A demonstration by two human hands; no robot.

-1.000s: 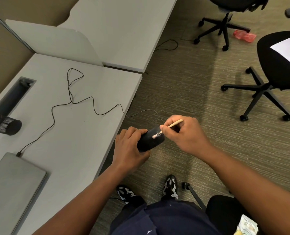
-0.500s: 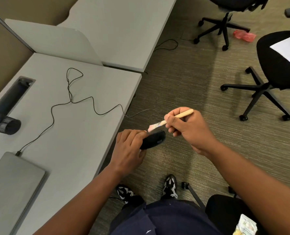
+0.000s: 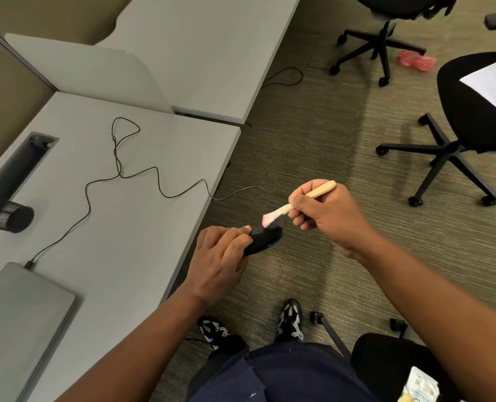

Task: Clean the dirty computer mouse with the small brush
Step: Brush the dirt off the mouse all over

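Observation:
My left hand [image 3: 219,261] grips a black wired computer mouse [image 3: 265,240] in the air, just off the desk's front edge and over the carpet. Only the mouse's front half shows past my fingers. My right hand [image 3: 326,214] pinches a small brush [image 3: 300,203] with a pale wooden handle. Its pinkish-white bristles touch the top front of the mouse. The thin black mouse cable [image 3: 154,175] trails from the mouse back across the desk to a closed laptop.
A grey desk [image 3: 119,236] lies on the left with a closed grey laptop [image 3: 17,320] and a black mesh cup [image 3: 11,217] on its side. Two black office chairs [image 3: 455,140] stand on the carpet at right. My shoes [image 3: 291,317] are below.
My right hand lifted the brush off the mouse and up to the right, then brought the bristles back down onto the mouse's front. My left hand tilted the mouse flatter.

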